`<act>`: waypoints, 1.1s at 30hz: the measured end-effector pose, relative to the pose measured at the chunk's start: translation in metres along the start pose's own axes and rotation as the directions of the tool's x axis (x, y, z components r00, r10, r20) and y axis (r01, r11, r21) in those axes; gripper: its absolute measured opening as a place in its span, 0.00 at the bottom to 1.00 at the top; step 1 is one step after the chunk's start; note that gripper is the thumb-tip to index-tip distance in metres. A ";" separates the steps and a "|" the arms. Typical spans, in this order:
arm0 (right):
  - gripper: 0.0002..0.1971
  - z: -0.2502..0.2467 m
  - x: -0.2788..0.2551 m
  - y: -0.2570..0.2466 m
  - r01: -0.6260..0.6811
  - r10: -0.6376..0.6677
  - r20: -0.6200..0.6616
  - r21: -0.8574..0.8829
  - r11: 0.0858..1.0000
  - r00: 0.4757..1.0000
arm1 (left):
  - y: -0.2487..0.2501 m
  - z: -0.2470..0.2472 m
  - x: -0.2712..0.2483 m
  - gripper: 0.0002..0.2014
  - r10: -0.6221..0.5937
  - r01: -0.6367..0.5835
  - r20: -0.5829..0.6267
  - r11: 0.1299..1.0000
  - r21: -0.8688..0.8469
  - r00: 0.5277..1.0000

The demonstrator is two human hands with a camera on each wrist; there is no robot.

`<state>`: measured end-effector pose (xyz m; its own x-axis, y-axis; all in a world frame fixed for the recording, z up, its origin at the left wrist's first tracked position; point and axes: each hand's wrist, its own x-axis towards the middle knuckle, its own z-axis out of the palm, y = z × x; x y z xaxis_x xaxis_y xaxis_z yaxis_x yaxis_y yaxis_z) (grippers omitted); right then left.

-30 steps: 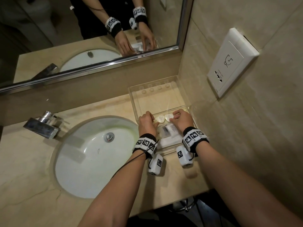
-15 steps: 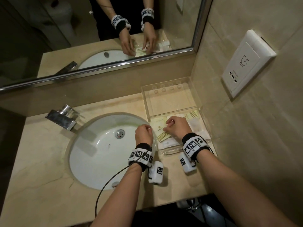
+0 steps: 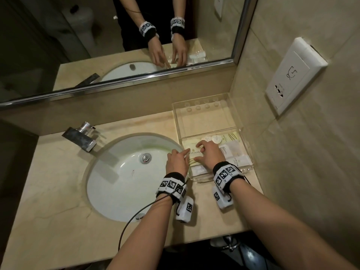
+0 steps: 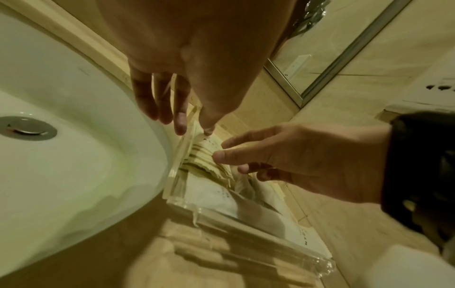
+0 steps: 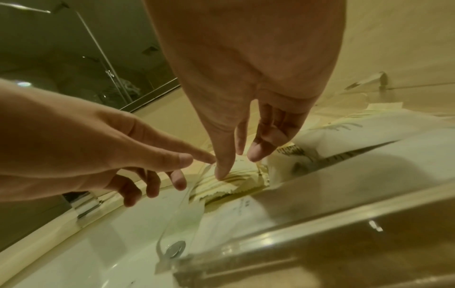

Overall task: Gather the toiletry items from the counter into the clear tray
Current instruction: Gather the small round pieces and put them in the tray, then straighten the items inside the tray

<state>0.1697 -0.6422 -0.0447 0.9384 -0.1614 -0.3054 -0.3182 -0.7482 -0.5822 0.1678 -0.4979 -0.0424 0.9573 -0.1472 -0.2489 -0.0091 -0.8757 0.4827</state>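
Left hand (image 3: 176, 161): fingers loosely spread, holding nothing, index tip touching the yellow packet (image 3: 191, 150) at the tray's (image 3: 206, 121) sink-side wall.
Right hand (image 3: 209, 153): fingers spread flat, pressing the packets down, gripping nothing.
Items: inside the near end of the tray; two round soaps (image 3: 213, 138) behind the fingers.
Risk: the piled sachets may spring back and slide over the low wall into the sink (image 3: 124, 172).
Materials: tray is rigid clear acrylic; packets are thin, crinkly film with serrated edges (image 4: 209, 171); counter is smooth stone.
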 end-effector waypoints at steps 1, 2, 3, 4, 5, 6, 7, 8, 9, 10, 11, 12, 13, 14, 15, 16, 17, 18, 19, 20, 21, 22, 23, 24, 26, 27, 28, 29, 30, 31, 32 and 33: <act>0.25 0.000 0.000 0.000 0.008 -0.008 -0.003 -0.015 1.000 1.000 | -0.001 0.001 0.000 0.18 -0.002 0.002 0.015 1.000 0.010 1.000; 0.24 0.000 0.000 -0.001 0.018 -0.018 -0.006 -0.034 0.999 1.000 | -0.001 0.001 0.000 0.19 -0.002 0.002 0.024 1.000 0.020 1.000; 0.24 0.000 0.000 -0.002 0.027 -0.028 -0.012 -0.051 0.998 1.000 | -0.001 0.000 0.000 0.19 -0.006 0.005 0.032 1.000 0.028 0.999; 0.24 0.000 -0.001 -0.003 0.033 -0.035 -0.018 -0.068 0.997 0.999 | 0.000 0.000 0.000 0.19 -0.009 0.008 0.039 1.000 0.029 0.999; 0.23 0.001 -0.001 -0.003 0.040 -0.042 -0.023 -0.078 0.996 0.999 | 0.000 -0.001 0.001 0.19 -0.015 0.014 0.047 1.000 0.026 0.999; 0.23 0.001 -0.002 -0.004 0.043 -0.045 -0.024 -0.081 0.996 0.999 | 0.000 -0.001 0.002 0.19 -0.021 0.020 0.056 1.000 0.014 0.998; 0.23 0.000 -0.002 -0.004 0.049 -0.050 -0.023 -0.072 0.996 0.998 | 0.000 -0.002 0.003 0.18 -0.029 0.029 0.070 1.000 -0.010 0.997; 0.23 -0.001 -0.002 -0.004 0.045 -0.046 -0.021 -0.057 0.997 0.999 | 0.000 -0.002 0.004 0.18 -0.027 0.030 0.071 0.999 -0.044 0.997; 0.22 -0.003 -0.002 -0.004 0.037 -0.037 -0.025 -0.030 0.999 0.999 | 0.000 -0.004 0.004 0.17 -0.024 0.030 0.060 0.996 -0.089 0.998; 0.21 -0.006 -0.003 -0.002 0.019 -0.018 -0.029 0.007 1.000 0.999 | -0.001 -0.005 0.005 0.15 -0.028 0.033 0.038 0.989 -0.144 0.999; 0.19 -0.008 -0.004 0.001 -0.002 0.004 -0.039 0.055 0.998 0.999 | -0.001 -0.008 0.005 0.13 -0.047 0.050 0.020 0.978 -0.202 0.999; 0.16 -0.012 -0.007 0.004 -0.027 0.032 -0.047 0.100 0.995 0.998 | -0.003 -0.010 0.006 0.11 -0.076 0.077 0.014 0.964 -0.255 0.997; 0.13 -0.016 -0.009 0.010 -0.046 0.055 -0.061 0.136 0.990 0.997 | -0.004 -0.012 0.005 0.11 -0.115 0.120 0.034 0.947 -0.299 0.993; 0.11 -0.020 -0.013 0.015 -0.067 0.080 -0.073 0.156 0.986 0.994 | -0.006 -0.014 0.005 0.12 -0.157 0.172 0.070 0.926 -0.337 0.985; 0.10 -0.024 -0.017 0.021 -0.087 0.104 -0.090 0.173 0.981 0.991 | -0.007 -0.014 0.005 0.12 -0.201 0.231 0.118 0.900 -0.371 0.973; 0.09 -0.028 -0.023 0.027 -0.118 0.139 -0.104 0.186 0.975 0.985 | -0.010 -0.013 0.005 0.12 -0.234 0.280 0.161 0.875 -0.394 0.959; 0.09 -0.031 -0.028 0.033 -0.146 0.173 -0.122 0.203 0.968 0.977 | -0.012 -0.013 0.003 0.12 -0.257 0.322 0.205 0.854 -0.409 0.944; 0.09 -0.034 -0.033 0.040 -0.176 0.207 -0.130 0.212 0.961 0.970 | -0.013 -0.013 0.001 0.12 -0.267 0.351 0.248 0.839 -0.416 0.931; 0.08 -0.036 -0.038 0.046 -0.203 0.236 -0.136 0.221 0.954 0.962 | -0.015 -0.012 -0.002 0.13 -0.270 0.376 0.291 0.826 -0.420 0.918; 0.07 -0.038 -0.044 0.051 -0.229 0.265 -0.139 0.231 0.946 0.954 | -0.016 -0.011 -0.004 0.13 -0.267 0.396 0.330 0.812 -0.429 0.905; 0.06 -0.039 -0.049 0.057 -0.254 0.294 -0.141 0.249 0.935 0.945 | -0.017 -0.011 -0.007 0.14 -0.262 0.412 0.366 0.804 -0.428 0.893; 0.06 -0.040 -0.054 0.062 -0.282 0.327 -0.143 0.263 0.923 0.934 | -0.019 -0.009 -0.009 0.14 -0.250 0.419 0.397 0.802 -0.427 0.883; 0.07 -0.039 -0.059 0.067 -0.315 0.361 -0.142 0.267 0.911 0.922 | -0.019 -0.009 -0.012 0.14 -0.238 0.427 0.429 0.799 -0.423 0.872; 0.08 -0.039 -0.064 0.072 -0.355 0.399 -0.129 0.270 0.895 0.908 | -0.019 -0.008 -0.014 0.14 -0.228 0.438 0.456 0.789 -0.430 0.860; 0.14 -0.036 -0.072 0.078 -0.433 0.479 -0.078 0.322 0.842 0.874 | -0.018 -0.004 -0.018 0.16 -0.230 0.473 0.500 0.765 -0.438 0.835; 0.16 -0.034 -0.075 0.080 -0.466 0.516 -0.048 0.361 0.807 0.856 | -0.017 -0.004 -0.020 0.15 -0.228 0.483 0.514 0.757 -0.441 0.827; 0.16 -0.032 -0.078 0.080 -0.501 0.547 -0.014 0.385 0.775 0.837 | -0.015 -0.004 -0.023 0.13 -0.224 0.497 0.531 0.741 -0.452 0.817; 0.16 -0.029 -0.079 0.080 -0.532 0.574 0.023 0.405 0.743 0.819 | -0.013 -0.004 -0.026 0.11 -0.221 0.522 0.556 0.713 -0.469 0.801; 0.16 -0.027 -0.081 0.079 -0.552 0.592 0.055 0.437 0.710 0.804 | -0.010 -0.005 -0.029 0.09 -0.215 0.560 0.590 0.664 -0.496 0.778; 0.16 -0.023 -0.080 0.080 -0.561 0.603 0.085 0.488 0.669 0.793 | -0.008 -0.005 -0.030 0.06 -0.217 0.601 0.617 0.601 -0.527 0.757; 0.16 -0.021 -0.081 0.079 -0.568 0.611 0.116 0.534 0.627 0.783 | -0.007 -0.004 -0.031 0.07 -0.236 0.629 0.620 0.549 -0.550 0.748; 0.16 -0.019 -0.080 0.080 -0.577 0.619 0.141 0.564 0.592 0.773 | -0.006 -0.003 -0.032 0.08 -0.256 0.638 0.608 0.518 -0.570 0.751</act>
<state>0.0718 -0.7008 -0.0525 0.5092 -0.4975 -0.7023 -0.8051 0.0130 -0.5929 0.1379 -0.4869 -0.0346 0.5455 -0.1658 -0.8216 0.7710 -0.2852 0.5695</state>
